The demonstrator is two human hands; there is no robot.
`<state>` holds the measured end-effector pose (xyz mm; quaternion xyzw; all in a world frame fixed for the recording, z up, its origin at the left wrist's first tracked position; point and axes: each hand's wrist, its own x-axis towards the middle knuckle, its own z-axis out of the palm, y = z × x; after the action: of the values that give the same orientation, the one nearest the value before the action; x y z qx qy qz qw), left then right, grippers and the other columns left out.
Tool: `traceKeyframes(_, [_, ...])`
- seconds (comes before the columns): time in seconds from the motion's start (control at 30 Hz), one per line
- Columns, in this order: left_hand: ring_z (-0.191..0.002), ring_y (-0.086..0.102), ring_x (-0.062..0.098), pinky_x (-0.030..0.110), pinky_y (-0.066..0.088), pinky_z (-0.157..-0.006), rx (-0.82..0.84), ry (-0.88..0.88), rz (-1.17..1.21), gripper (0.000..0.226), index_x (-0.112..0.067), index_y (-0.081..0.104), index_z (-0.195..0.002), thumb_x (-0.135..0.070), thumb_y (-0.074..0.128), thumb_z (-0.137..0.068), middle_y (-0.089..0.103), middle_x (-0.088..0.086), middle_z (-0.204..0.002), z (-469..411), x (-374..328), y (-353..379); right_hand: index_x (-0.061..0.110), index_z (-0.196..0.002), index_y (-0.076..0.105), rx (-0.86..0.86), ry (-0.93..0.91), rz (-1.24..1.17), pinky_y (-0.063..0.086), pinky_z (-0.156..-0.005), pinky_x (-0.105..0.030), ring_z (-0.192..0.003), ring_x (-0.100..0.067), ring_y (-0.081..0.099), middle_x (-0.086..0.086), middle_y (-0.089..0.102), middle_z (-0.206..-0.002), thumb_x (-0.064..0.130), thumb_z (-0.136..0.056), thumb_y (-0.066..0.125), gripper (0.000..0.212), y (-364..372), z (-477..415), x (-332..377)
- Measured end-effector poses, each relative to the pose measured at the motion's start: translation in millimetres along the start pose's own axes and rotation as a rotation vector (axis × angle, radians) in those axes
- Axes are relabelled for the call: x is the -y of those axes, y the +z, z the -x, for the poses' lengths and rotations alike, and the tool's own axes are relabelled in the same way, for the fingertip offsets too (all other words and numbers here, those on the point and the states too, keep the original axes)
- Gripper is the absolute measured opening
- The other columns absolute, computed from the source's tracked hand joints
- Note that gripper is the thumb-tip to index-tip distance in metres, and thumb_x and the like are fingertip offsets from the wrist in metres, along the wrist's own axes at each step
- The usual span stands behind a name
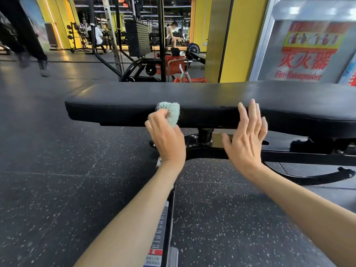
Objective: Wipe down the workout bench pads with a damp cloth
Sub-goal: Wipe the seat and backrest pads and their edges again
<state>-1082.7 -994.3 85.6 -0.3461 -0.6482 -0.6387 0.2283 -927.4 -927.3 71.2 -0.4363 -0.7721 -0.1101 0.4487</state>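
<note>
The left hand (165, 139) clenches the cloth (170, 112) against the pad (192, 97)'s near edge, the right hand (248, 132) flat and released; a bunched cloth may skip patches.

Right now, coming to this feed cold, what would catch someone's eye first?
The long black bench pad runs across the middle, and the left hand grips a balled pale green cloth against its near edge. To the right of it, the right hand is open at the same edge, fingers straight. A red and yellow fire extinguisher sign fills the top right.
</note>
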Motion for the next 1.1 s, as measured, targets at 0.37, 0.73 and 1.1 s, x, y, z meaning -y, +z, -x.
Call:
traceKeyframes(0.37, [-0.097,0.043,0.019,0.026,0.040,-0.086,0.251,0.167,0.219,0.058,-0.007,0.050,-0.109,0.030,0.045,-0.063,0.046,0.009,-0.104,69,-40,36,0.014,-0.149,0.012,0.050,0.027,0.167,-0.016,-0.114,-0.033,-0.147,-0.023,0.000,-0.012,0.008,-0.160,0.010,-0.081,0.070,0.089,-24,-4,-42])
traceKeyframes(0.73, [-0.102,0.038,0.021,0.032,0.048,-0.076,-0.052,-0.107,0.129,0.054,-0.009,0.052,-0.108,0.028,0.049,-0.069,0.045,0.006,-0.115,43,-27,47,0.017,-0.151,0.018,0.039,-0.065,0.105,-0.017,-0.114,-0.035,-0.146,-0.018,-0.002,-0.006,0.013,-0.160,0.006,-0.081,0.066,0.086,-11,-6,-25])
traceKeyframes(1.1, [-0.106,0.042,0.022,0.023,0.045,-0.088,-0.089,-0.002,0.259,0.052,-0.015,0.043,-0.111,0.022,0.041,-0.074,0.034,0.004,-0.115,35,-23,42,0.015,-0.151,0.010,0.007,-0.030,0.038,-0.019,-0.114,-0.032,-0.147,-0.016,-0.006,-0.006,0.008,-0.161,-0.002,-0.082,0.055,0.084,-1,-3,-15])
